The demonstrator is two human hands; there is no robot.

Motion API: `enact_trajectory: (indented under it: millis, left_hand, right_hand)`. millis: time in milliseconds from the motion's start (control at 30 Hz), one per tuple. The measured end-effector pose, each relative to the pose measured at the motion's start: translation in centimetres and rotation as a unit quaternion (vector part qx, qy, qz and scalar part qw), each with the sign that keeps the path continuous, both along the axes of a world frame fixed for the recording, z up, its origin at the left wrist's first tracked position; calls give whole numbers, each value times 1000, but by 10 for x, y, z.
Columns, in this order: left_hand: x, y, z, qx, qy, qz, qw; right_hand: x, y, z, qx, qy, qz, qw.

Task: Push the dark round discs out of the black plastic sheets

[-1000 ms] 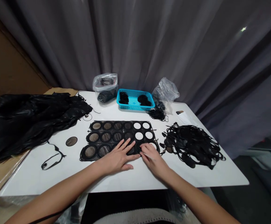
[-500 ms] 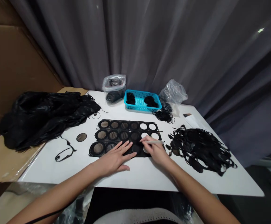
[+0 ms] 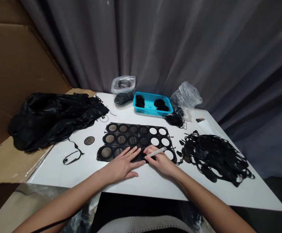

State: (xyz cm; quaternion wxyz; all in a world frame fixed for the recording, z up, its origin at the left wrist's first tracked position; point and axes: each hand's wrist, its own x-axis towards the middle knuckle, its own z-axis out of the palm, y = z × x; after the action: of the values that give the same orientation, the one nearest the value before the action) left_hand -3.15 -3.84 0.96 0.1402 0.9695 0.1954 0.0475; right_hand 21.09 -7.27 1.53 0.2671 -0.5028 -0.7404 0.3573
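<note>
A black sheet (image 3: 139, 135) with three rows of ringed circles lies flat on the white table (image 3: 155, 184). Dark mesh fills the circles on its left, while several on the right show white through them. My left hand (image 3: 123, 164) rests palm down on the sheet's front edge with its fingers spread. Beside it, my right hand (image 3: 160, 160) is closed round a slim pale tool (image 3: 158, 151), whose lower end points at the front row. The tool's tip is hidden near my fingers.
Black sheeting (image 3: 55, 119) is heaped at the left, a round mesh disc (image 3: 89, 140) near it. Cut black scraps (image 3: 218, 157) lie at the right. Behind stand a clear tub (image 3: 123, 92), a blue basket (image 3: 153, 103) and a plastic bag (image 3: 186, 94).
My right hand has moved left and slightly down along the front row, closer to my left hand, and the tool is more tilted. The whole view has shifted slightly.
</note>
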Motion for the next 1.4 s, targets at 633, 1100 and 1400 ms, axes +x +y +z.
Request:
enact_trajectory:
  millis: [633,1100,1400]
  left_hand:
    - [-6,-1,-9,14,-40,3,999]
    - [14,45,-19,45,-22,55,997]
    - [12,43,-20,28,-21,61,998]
  right_hand:
    - [20,17,-8,32,19,-207,978]
    - [8,67,-8,47,9,8,999]
    - [13,69,-7,14,1,17,1000]
